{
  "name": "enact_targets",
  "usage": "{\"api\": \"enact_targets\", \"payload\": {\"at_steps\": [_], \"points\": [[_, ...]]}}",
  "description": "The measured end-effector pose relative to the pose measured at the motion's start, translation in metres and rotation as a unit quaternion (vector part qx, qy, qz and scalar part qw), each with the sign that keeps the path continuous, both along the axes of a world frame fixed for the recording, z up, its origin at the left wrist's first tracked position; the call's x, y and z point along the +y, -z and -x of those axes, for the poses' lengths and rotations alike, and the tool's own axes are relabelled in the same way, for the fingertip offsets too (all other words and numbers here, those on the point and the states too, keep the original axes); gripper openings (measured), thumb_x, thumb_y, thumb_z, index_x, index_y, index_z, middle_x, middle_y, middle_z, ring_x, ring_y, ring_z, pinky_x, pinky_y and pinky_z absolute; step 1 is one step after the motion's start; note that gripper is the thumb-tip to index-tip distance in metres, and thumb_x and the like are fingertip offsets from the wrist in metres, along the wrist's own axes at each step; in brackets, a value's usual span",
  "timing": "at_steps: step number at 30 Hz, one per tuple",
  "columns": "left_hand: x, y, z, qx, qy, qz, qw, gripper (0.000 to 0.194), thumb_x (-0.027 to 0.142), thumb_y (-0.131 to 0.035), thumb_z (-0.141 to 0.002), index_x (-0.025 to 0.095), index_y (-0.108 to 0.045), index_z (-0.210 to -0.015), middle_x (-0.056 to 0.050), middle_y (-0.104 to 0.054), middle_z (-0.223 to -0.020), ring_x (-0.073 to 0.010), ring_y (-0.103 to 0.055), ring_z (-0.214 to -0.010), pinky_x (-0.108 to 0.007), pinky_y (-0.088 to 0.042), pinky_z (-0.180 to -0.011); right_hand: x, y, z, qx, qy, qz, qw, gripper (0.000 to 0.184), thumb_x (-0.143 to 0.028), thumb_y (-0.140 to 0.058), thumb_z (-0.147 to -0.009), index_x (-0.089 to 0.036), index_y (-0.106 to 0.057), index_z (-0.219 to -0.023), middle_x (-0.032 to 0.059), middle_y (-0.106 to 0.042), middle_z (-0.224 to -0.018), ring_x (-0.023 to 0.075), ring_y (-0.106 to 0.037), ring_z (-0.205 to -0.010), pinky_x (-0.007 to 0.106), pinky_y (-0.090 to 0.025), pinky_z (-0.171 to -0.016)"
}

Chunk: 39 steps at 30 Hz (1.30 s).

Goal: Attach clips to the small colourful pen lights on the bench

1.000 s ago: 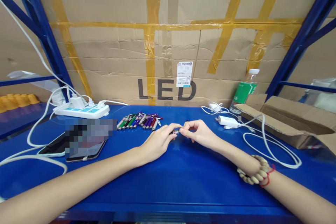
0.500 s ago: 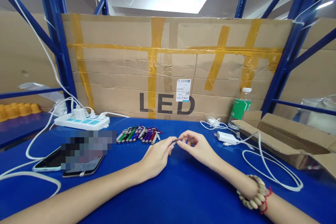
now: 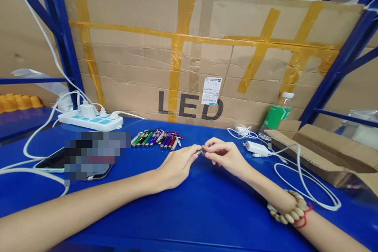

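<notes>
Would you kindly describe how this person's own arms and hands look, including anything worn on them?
The left hand and right hand are ungloved, and no sleeves show. The left forearm is bare; the right forearm wears a bracelet of pale beads and a thin red cord.

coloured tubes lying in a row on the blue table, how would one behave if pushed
The coloured tubes look round-bodied, so a pushed one might roll, though the clips at their far ends could hinder that. Their shiny surfaces may feel slippery. Packed side by side, they would probably nudge one another.
</notes>
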State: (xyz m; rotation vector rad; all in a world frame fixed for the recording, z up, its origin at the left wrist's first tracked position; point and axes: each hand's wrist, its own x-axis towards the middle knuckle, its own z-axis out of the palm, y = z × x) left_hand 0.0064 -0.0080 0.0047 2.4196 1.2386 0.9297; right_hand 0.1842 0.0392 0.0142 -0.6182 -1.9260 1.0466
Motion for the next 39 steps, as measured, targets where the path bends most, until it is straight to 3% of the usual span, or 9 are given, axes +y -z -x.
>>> {"api": "enact_targets", "payload": {"at_steps": [11,20,31,39], "points": [[0.0011,0.0013,0.0036,0.052,0.023,0.025,0.998,0.024,0.026,-0.026,-0.092,0.025,-0.043,-0.109,-0.002,-0.059,-0.106,-0.0188,-0.057,-0.093,-0.030,-0.043,-0.075,-0.0011,0.0027,-0.0024,-0.001,0.001,-0.021,1.000,0.013,-0.029,-0.073,-0.061,-0.017,-0.067,-0.058,0.0002,-0.052,-0.072,0.0041,-0.048,-0.048,0.017,-0.045,-0.039],[-0.0020,-0.0016,0.0029,0.102,0.038,0.050,0.993,0.013,0.025,-0.028,-0.091,0.023,-0.038,-0.099,-0.001,-0.061,-0.087,-0.0189,-0.060,-0.073,-0.026,-0.040,-0.061,-0.0014,0.0051,-0.0079,-0.054,-0.023,-0.056,0.997,0.017,-0.028,-0.070,-0.066,-0.016,-0.066,-0.055,0.0013,-0.051,-0.071,0.0055,-0.048,-0.048,0.020,-0.044,-0.041],[-0.0019,0.0015,0.0034,0.097,0.044,0.004,0.994,0.010,0.024,-0.031,-0.091,0.022,-0.038,-0.096,-0.002,-0.062,-0.093,-0.0200,-0.061,-0.079,-0.026,-0.041,-0.062,-0.0023,0.0069,-0.0063,-0.073,0.012,-0.145,0.987,0.027,-0.030,-0.070,-0.066,-0.014,-0.056,-0.048,0.0006,-0.047,-0.063,0.0095,-0.045,-0.057,0.024,-0.040,-0.051],[0.0002,0.0035,0.0008,0.089,0.002,-0.038,0.995,0.006,0.022,-0.033,-0.089,0.021,-0.039,-0.089,-0.003,-0.062,-0.093,-0.0192,-0.061,-0.080,-0.026,-0.044,-0.063,-0.0032,0.0091,-0.0034,-0.072,0.045,-0.141,0.986,0.028,-0.028,-0.065,-0.069,-0.015,-0.051,-0.049,-0.0013,-0.045,-0.057,0.0085,-0.041,-0.053,0.023,-0.032,-0.047]]}}
